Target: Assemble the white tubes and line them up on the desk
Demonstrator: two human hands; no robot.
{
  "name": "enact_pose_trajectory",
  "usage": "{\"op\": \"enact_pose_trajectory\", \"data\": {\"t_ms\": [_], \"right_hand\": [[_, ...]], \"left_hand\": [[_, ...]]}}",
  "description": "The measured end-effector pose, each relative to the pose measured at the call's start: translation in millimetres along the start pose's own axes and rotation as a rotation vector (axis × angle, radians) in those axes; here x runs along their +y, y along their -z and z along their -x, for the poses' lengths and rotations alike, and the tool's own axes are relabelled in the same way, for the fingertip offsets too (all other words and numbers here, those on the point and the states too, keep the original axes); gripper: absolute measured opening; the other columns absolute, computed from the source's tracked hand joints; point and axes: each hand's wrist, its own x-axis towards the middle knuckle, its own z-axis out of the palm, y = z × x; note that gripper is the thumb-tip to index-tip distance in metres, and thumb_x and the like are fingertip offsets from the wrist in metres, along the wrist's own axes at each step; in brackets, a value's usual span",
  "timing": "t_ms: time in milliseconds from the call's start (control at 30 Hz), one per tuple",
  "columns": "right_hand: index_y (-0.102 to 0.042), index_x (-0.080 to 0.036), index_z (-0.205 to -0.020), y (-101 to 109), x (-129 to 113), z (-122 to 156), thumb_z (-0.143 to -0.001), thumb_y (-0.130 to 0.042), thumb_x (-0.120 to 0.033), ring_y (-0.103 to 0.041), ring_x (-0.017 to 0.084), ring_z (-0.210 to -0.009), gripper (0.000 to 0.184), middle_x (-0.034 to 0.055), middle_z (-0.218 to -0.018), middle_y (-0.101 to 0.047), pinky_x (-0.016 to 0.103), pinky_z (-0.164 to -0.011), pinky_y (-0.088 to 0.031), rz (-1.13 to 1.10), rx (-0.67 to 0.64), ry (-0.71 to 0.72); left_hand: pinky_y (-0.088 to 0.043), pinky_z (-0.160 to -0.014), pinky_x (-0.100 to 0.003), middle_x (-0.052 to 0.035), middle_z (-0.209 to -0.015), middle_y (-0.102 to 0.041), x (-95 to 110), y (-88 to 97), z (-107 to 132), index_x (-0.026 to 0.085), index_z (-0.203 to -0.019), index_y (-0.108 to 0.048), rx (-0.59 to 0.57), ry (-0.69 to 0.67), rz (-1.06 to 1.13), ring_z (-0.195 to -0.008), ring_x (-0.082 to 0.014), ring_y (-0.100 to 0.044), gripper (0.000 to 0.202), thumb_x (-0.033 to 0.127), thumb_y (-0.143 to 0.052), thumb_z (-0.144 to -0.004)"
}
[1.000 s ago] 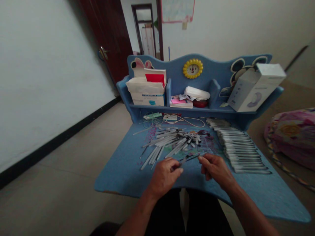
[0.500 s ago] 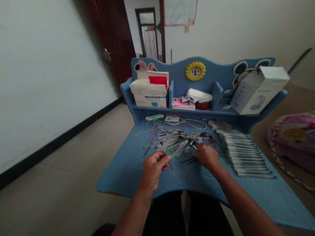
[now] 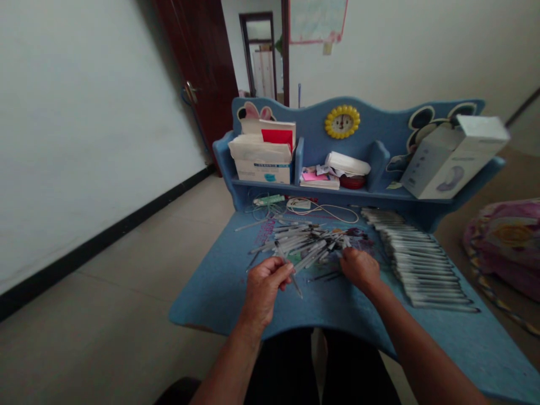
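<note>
My left hand (image 3: 266,284) pinches a clear pen barrel (image 3: 298,288) between thumb and fingers, in front of a loose heap of pen parts (image 3: 297,239). The barrel slants, its lower end pointing toward the desk's front edge. At the heap's right side my right hand (image 3: 359,267) is closed, knuckles up; a pale piece shows by its fingertips, too blurred to name. A few thin dark refills (image 3: 324,277) lie on the desk between both hands. To the right, a long row of pens (image 3: 426,264) lies side by side.
The blue desk (image 3: 206,292) carries a back shelf with a mask box (image 3: 261,171), a yellow flower clock (image 3: 342,122) and a white carton (image 3: 455,160). A white cord (image 3: 333,212) and a green-white item (image 3: 269,200) lie behind the heap.
The whole view has shifted slightly, with the scene moving right. My right hand has moved a little down at the heap's edge. My left hand keeps hold of the pen barrel.
</note>
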Motion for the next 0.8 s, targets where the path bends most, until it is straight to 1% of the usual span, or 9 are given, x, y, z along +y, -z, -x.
{"op": "enact_pose_trajectory", "data": {"t_ms": [100,133,200,233,300,333,400,533,800], "right_hand": [[-0.064,-0.019,-0.088,1,6,16,-0.085,-0.041,-0.029,-0.065,0.024,-0.078,0.025,0.0113,-0.08,-0.069,0.03,-0.065,-0.044,-0.08,0.043,0.025],[-0.063,-0.02,-0.086,1,6,24,-0.084,-0.042,-0.03,-0.065,0.023,-0.075,0.023,0.009,-0.076,-0.068,0.029,-0.064,-0.043,-0.162,0.067,0.058],[-0.06,-0.02,-0.08,-2,4,42,-0.083,-0.045,-0.032,-0.063,0.019,-0.066,0.02,0.0042,-0.067,-0.065,0.026,-0.06,-0.043,-0.444,0.088,0.15],[-0.058,-0.02,-0.077,-4,2,52,-0.082,-0.047,-0.033,-0.061,0.017,-0.061,0.018,0.002,-0.063,-0.063,0.025,-0.057,-0.042,-0.626,0.065,0.193],[-0.055,-0.019,-0.073,-9,-5,71,-0.08,-0.051,-0.034,-0.058,0.015,-0.053,0.016,-0.0012,-0.057,-0.059,0.023,-0.052,-0.042,-0.976,-0.047,0.232],[-0.053,-0.019,-0.072,-11,-9,79,-0.079,-0.053,-0.034,-0.057,0.014,-0.05,0.016,-0.0023,-0.054,-0.057,0.023,-0.05,-0.042,-1.114,-0.101,0.225],[-0.052,-0.019,-0.07,-14,-16,91,-0.076,-0.058,-0.035,-0.055,0.013,-0.047,0.018,-0.0036,-0.051,-0.056,0.023,-0.048,-0.041,-1.305,-0.164,0.196],[-0.051,-0.019,-0.066,-16,-25,99,-0.071,-0.065,-0.035,-0.052,0.011,-0.043,0.022,-0.0046,-0.049,-0.055,0.022,-0.046,-0.04,-1.483,-0.15,0.153],[-0.052,-0.019,-0.067,-22,-34,104,-0.068,-0.068,-0.038,-0.051,0.01,-0.042,0.025,-0.005,-0.047,-0.054,0.021,-0.044,-0.039,-1.575,-0.093,0.075]], "left_hand": [[-0.035,-0.046,-0.018,0.0019,-0.051,-0.056,0,-0.6,0,0.013,-0.066,-0.064,0.015,-0.01,0.015,-0.045,-0.0069,-0.046,0.019,0.032,-0.067,-0.068],[-0.035,-0.046,-0.017,0.0022,-0.05,-0.056,1,-0.9,0,0.013,-0.066,-0.064,0.02,-0.012,0.027,-0.045,-0.0066,-0.046,0.019,0.032,-0.067,-0.069],[-0.035,-0.046,-0.017,0.0022,-0.052,-0.056,2,-2.0,1,0.014,-0.067,-0.065,0.025,-0.019,0.065,-0.046,-0.0064,-0.047,0.018,0.032,-0.066,-0.069],[-0.035,-0.046,-0.017,0.0019,-0.053,-0.057,3,-2.7,2,0.014,-0.067,-0.065,0.021,-0.022,0.088,-0.047,-0.0065,-0.048,0.018,0.032,-0.066,-0.069],[-0.036,-0.047,-0.017,0.0009,-0.058,-0.059,4,-4.6,3,0.014,-0.07,-0.065,0.006,-0.022,0.129,-0.049,-0.0069,-0.049,0.017,0.031,-0.066,-0.069],[-0.036,-0.047,-0.017,0.0006,-0.059,-0.06,5,-5.8,4,0.014,-0.071,-0.065,0.0,-0.018,0.147,-0.051,-0.0071,-0.05,0.017,0.03,-0.066,-0.069],[-0.036,-0.047,-0.016,0.0003,-0.062,-0.061,6,-8.4,6,0.014,-0.072,-0.065,-0.012,-0.01,0.179,-0.051,-0.0067,-0.05,0.016,0.029,-0.067,-0.068],[-0.037,-0.047,-0.016,0.0001,-0.064,-0.061,7,-13.2,9,0.013,-0.073,-0.064,-0.023,-0.014,0.238,-0.051,-0.0059,-0.049,0.014,0.027,-0.067,-0.068],[-0.038,-0.05,-0.017,0.0,-0.068,-0.063,4,-15.8,12,0.014,-0.075,-0.065,-0.037,-0.015,0.274,-0.052,-0.0057,-0.05,0.015,0.027,-0.068,-0.068]]}}
